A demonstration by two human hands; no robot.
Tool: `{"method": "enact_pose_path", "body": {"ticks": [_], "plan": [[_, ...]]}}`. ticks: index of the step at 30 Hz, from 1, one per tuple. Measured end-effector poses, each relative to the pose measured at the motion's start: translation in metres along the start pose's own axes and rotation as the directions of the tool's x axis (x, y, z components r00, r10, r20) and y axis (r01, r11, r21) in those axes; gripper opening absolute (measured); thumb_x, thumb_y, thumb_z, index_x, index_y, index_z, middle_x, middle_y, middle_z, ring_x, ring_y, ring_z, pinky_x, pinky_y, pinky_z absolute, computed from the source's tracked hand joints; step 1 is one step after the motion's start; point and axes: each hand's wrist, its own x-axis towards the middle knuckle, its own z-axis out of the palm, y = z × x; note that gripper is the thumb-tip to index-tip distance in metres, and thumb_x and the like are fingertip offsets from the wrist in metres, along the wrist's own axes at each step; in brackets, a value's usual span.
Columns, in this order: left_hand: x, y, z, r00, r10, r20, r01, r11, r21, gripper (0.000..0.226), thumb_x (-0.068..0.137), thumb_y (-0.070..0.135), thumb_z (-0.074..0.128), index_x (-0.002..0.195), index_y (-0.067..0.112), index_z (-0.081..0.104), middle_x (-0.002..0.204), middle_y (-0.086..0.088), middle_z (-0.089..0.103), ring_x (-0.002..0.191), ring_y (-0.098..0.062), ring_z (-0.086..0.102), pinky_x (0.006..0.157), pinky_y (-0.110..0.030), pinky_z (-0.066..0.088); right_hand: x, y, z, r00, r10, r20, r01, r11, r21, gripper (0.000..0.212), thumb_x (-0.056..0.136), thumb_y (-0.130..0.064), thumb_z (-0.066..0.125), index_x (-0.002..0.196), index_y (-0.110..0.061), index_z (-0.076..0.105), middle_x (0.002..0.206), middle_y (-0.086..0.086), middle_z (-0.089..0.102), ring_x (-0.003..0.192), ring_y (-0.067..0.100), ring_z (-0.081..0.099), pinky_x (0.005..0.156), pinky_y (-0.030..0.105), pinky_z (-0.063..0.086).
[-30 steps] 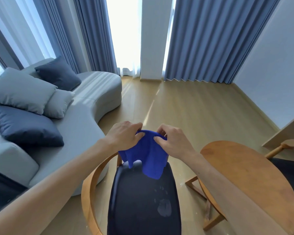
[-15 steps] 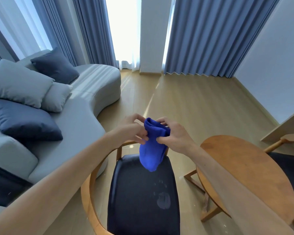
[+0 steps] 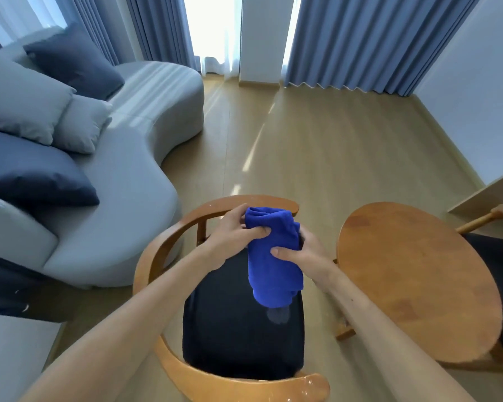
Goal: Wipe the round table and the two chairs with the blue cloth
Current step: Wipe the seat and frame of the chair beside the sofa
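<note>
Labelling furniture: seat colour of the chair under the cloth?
Black seat in a light-brown wooden frame; only the head view shows it.

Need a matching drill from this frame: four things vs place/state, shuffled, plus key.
Things:
1. cloth
2. round table
3. near chair
4. sofa

Place/state:
A. bare wooden top, right of the hands
B. dark seat with a pale smudge, below the hands
C. bunched up, held by the left hand and the right hand
D. grey, with cushions, at left

Pairs: 1-C, 2-A, 3-B, 4-D
</note>
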Motion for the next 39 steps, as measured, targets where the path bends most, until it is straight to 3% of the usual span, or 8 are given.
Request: {"method": "enact_pose_path", "body": {"ticks": [14,17,20,25,29,34,37,39], "plan": [[0.058,-0.303,-0.017,0.844,-0.444,-0.301,0.529,0.779,0.336,0.036,0.095,0.025,0.050,0.131,0.017,0.047,0.131,-0.003,0.051,0.113,-0.016,0.052,0.087,-0.024,0.039,0.091,0.259,0.043,0.926,0.340,-0.165,-0.367,0.912,-0.184,0.019,0.088,-0.025,0.066,0.106,-0.028,0.059,0.099,-0.008,0.068,0.097,0.017,0.065,0.081,0.034,0.055],[0.065,-0.360,-0.018,0.833,-0.472,-0.290,0.554,0.698,0.454,0.040,0.096,0.024,0.046,0.135,0.017,0.042,0.140,-0.002,0.042,0.125,-0.017,0.043,0.091,-0.027,0.037,0.118,0.312,0.050,0.901,0.385,-0.201,-0.432,0.843,-0.320,0.052,0.091,-0.028,0.063,0.138,-0.021,0.042,0.122,-0.006,0.059,0.111,0.018,0.057,0.087,0.030,0.049],[0.069,-0.397,-0.022,0.814,-0.481,-0.326,0.578,0.609,0.543,0.042,0.096,0.021,0.042,0.138,0.017,0.037,0.146,-0.002,0.032,0.131,-0.019,0.032,0.097,-0.033,0.038,0.128,0.353,0.056,0.906,0.217,-0.364,-0.418,0.603,-0.680,0.072,0.094,-0.027,0.055,0.152,-0.018,0.012,0.149,0.009,0.032,0.133,0.027,0.035,0.103,0.039,0.036],[0.084,-0.424,-0.021,0.824,-0.380,-0.422,0.567,0.514,0.644,0.052,0.097,0.022,0.040,0.148,0.020,0.026,0.156,-0.006,0.016,0.144,-0.024,0.010,0.114,-0.045,0.025,0.127,0.391,0.119,0.946,0.032,-0.322,-0.307,0.403,-0.862,0.077,0.087,-0.054,0.051,0.152,-0.029,0.017,0.157,0.023,0.005,0.141,0.042,0.017,0.107,0.055,0.028],[0.095,-0.446,-0.015,0.837,-0.415,-0.357,0.530,0.448,0.720,0.063,0.099,0.037,0.038,0.151,0.040,0.003,0.159,-0.006,-0.015,0.146,-0.031,-0.013,0.112,-0.060,0.018,0.151,0.411,0.145,0.888,0.019,-0.460,-0.432,0.380,-0.818,0.073,0.082,-0.053,0.061,0.146,-0.024,0.038,0.150,0.029,0.026,0.128,0.046,0.041,0.093,0.056,0.042],[0.097,-0.459,-0.002,0.845,-0.394,-0.360,0.502,0.356,0.789,0.071,0.096,0.048,0.042,0.150,0.043,-0.004,0.154,-0.013,-0.026,0.142,-0.040,-0.021,0.107,-0.067,0.019,0.123,0.444,0.110,0.965,-0.248,-0.091,-0.014,0.295,-0.955,0.053,0.083,-0.024,0.061,0.135,-0.027,0.051,0.142,0.023,0.044,0.112,0.042,0.052,0.081,0.046,0.046],[0.096,-0.462,-0.001,0.854,-0.374,-0.361,0.489,0.344,0.801,0.071,0.096,0.049,0.041,0.150,0.042,-0.003,0.155,-0.014,-0.025,0.142,-0.041,-0.019,0.106,-0.067,0.023,0.093,0.455,0.047,0.852,-0.345,0.393,0.459,0.134,-0.878,0.055,0.075,-0.004,0.057,0.124,-0.028,0.060,0.136,0.021,0.052,0.105,0.041,0.057,0.076,0.043,0.045],[0.096,-0.464,-0.002,0.861,-0.367,-0.352,0.475,0.333,0.814,0.070,0.096,0.050,0.040,0.151,0.041,-0.003,0.155,-0.015,-0.024,0.142,-0.042,-0.017,0.105,-0.068,0.025,0.102,0.444,0.000,0.820,-0.355,0.449,0.516,0.118,-0.848,0.053,0.074,-0.001,0.059,0.120,-0.028,0.061,0.133,0.020,0.055,0.102,0.042,0.059,0.074,0.044,0.046]]}}
